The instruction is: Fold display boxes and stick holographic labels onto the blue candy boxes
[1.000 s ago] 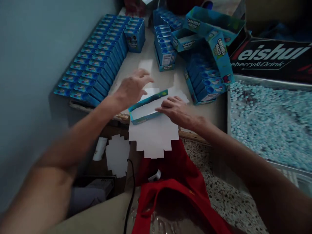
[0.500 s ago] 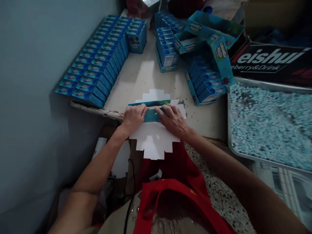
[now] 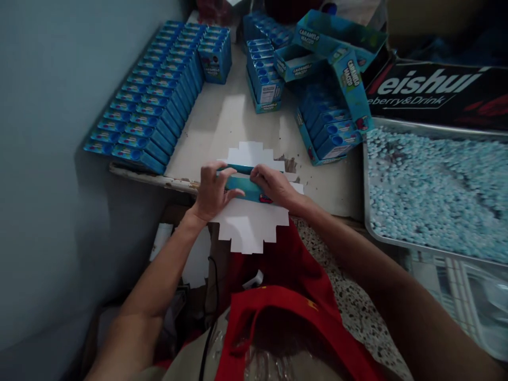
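Note:
A small blue cardboard tray (image 3: 246, 187), partly folded, lies in front of me on a white stepped-edge cardboard sheet (image 3: 246, 228). My left hand (image 3: 211, 191) is at the tray's left end, its thumb and fingers spread apart; I cannot tell how firmly they touch it. With fingers curled together, my right hand (image 3: 274, 184) pinches the tray's upper edge right of centre. A dark gap shows between the tray's long walls. The fingers hide parts of both ends.
Rows of blue candy boxes (image 3: 146, 100) stand at the left of the table (image 3: 222, 121). Filled display trays (image 3: 264, 84) and stacked trays (image 3: 341, 39) are at the back. Right of me are a metal tray of pale blue candies (image 3: 432, 185) and a black carton (image 3: 432, 95).
My left fingers have spread from the tray's edge, and my right hand has curled into a pinch. More of the tray's front wall, with a red print, shows. The view has shifted slightly.

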Demonstrator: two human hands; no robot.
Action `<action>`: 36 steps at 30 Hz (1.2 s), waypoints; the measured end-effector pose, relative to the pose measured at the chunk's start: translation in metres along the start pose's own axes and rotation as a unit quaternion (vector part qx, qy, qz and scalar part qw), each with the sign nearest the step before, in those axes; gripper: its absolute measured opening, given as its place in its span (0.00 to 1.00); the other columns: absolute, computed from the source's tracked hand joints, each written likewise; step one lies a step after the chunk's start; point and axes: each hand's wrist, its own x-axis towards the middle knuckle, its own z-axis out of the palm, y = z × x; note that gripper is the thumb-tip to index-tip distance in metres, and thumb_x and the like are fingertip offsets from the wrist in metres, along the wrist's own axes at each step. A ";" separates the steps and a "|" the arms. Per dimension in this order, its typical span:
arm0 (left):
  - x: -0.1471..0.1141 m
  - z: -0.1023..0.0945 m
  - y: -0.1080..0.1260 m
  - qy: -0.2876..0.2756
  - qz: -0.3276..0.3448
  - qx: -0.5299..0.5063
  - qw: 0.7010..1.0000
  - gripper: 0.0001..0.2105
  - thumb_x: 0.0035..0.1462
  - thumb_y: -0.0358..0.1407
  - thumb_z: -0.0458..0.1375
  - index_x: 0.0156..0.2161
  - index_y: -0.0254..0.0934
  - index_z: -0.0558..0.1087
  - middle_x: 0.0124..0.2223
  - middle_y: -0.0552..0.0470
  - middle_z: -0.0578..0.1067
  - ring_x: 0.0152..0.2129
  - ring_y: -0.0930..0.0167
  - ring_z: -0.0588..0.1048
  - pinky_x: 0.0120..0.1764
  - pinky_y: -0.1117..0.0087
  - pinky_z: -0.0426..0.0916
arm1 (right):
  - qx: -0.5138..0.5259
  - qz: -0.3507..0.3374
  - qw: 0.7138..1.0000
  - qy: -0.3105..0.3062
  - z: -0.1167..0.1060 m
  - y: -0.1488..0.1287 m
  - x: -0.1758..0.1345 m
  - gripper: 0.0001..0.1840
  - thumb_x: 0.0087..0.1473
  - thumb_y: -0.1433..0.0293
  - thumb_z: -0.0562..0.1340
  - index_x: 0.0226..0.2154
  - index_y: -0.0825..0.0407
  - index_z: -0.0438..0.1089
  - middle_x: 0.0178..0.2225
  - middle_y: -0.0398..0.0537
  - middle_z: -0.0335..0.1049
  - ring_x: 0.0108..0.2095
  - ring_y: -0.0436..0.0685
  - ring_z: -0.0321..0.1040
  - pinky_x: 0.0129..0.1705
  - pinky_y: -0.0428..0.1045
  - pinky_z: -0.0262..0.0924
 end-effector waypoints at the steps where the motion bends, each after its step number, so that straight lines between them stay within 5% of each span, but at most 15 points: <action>1: -0.001 -0.002 -0.004 -0.007 0.023 -0.002 1.000 0.25 0.64 0.61 0.55 0.50 0.42 0.75 0.52 0.41 0.74 0.54 0.55 0.69 0.61 0.50 0.62 | -0.029 -0.017 0.999 0.011 0.000 0.002 -0.002 0.12 0.72 0.64 0.51 0.43 0.49 0.68 0.41 0.50 0.72 0.41 0.58 0.67 0.44 0.53 0.60; 6: -0.014 -0.003 -0.006 -0.078 0.079 0.037 0.993 0.18 0.69 0.52 0.55 0.48 0.40 0.74 0.47 0.42 0.76 0.48 0.57 0.73 0.55 0.52 0.68 | -0.274 -0.051 0.959 0.053 0.017 -0.010 -0.030 0.12 0.71 0.65 0.54 0.47 0.51 0.72 0.49 0.59 0.71 0.50 0.66 0.61 0.52 0.59 0.56; 10: -0.017 0.000 0.002 -0.118 0.071 0.073 0.988 0.16 0.71 0.49 0.52 0.45 0.38 0.74 0.44 0.40 0.77 0.44 0.56 0.74 0.49 0.53 0.68 | -0.336 -0.015 0.940 0.057 0.039 -0.025 -0.045 0.12 0.71 0.65 0.56 0.47 0.53 0.71 0.46 0.61 0.71 0.48 0.68 0.61 0.49 0.59 0.55; 15: -0.002 -0.010 0.005 -0.197 0.027 0.063 0.978 0.18 0.68 0.53 0.55 0.40 0.40 0.73 0.43 0.39 0.76 0.46 0.53 0.73 0.46 0.54 0.68 | -0.325 0.015 0.946 0.010 0.037 -0.029 -0.033 0.17 0.73 0.60 0.52 0.43 0.53 0.70 0.43 0.61 0.73 0.44 0.66 0.65 0.42 0.56 0.55; 19: 0.010 -0.019 0.002 -0.248 -0.005 0.016 0.969 0.20 0.66 0.56 0.57 0.35 0.41 0.73 0.39 0.42 0.77 0.44 0.55 0.75 0.43 0.58 0.68 | -0.248 0.029 0.963 -0.104 0.008 -0.026 -0.017 0.15 0.71 0.56 0.58 0.42 0.51 0.69 0.40 0.54 0.76 0.40 0.61 0.69 0.36 0.52 0.52; 23: 0.013 -0.025 0.007 -0.262 -0.035 -0.005 0.965 0.21 0.65 0.57 0.58 0.32 0.42 0.74 0.36 0.44 0.77 0.43 0.57 0.76 0.42 0.60 0.67 | -0.185 0.007 0.959 -0.214 -0.014 -0.024 -0.011 0.07 0.66 0.63 0.65 0.40 0.49 0.69 0.40 0.48 0.78 0.38 0.58 0.70 0.33 0.51 0.48; 25: 0.012 -0.025 0.014 -0.268 -0.043 0.009 0.962 0.21 0.66 0.56 0.57 0.31 0.42 0.74 0.35 0.44 0.77 0.42 0.57 0.77 0.42 0.60 0.67 | -0.216 0.008 0.955 -0.204 -0.017 -0.024 -0.013 0.02 0.66 0.69 0.62 0.41 0.50 0.70 0.40 0.50 0.78 0.37 0.58 0.70 0.33 0.52 0.47; 29: 0.011 -0.022 0.032 -0.253 -0.061 0.047 0.964 0.13 0.69 0.46 0.58 0.37 0.41 0.75 0.40 0.43 0.78 0.43 0.57 0.77 0.42 0.60 0.68 | -0.259 0.004 0.953 -0.156 -0.017 -0.017 -0.014 0.07 0.66 0.75 0.60 0.42 0.50 0.72 0.44 0.52 0.77 0.41 0.59 0.70 0.34 0.52 0.48; 36: 0.024 -0.030 0.056 -0.317 -0.096 0.083 0.940 0.05 0.63 0.37 0.65 0.38 0.40 0.74 0.40 0.44 0.79 0.40 0.57 0.78 0.39 0.62 0.67 | -0.224 -0.034 0.951 -0.209 -0.030 -0.003 -0.005 0.02 0.63 0.73 0.64 0.37 0.50 0.72 0.38 0.50 0.78 0.37 0.57 0.69 0.35 0.52 0.48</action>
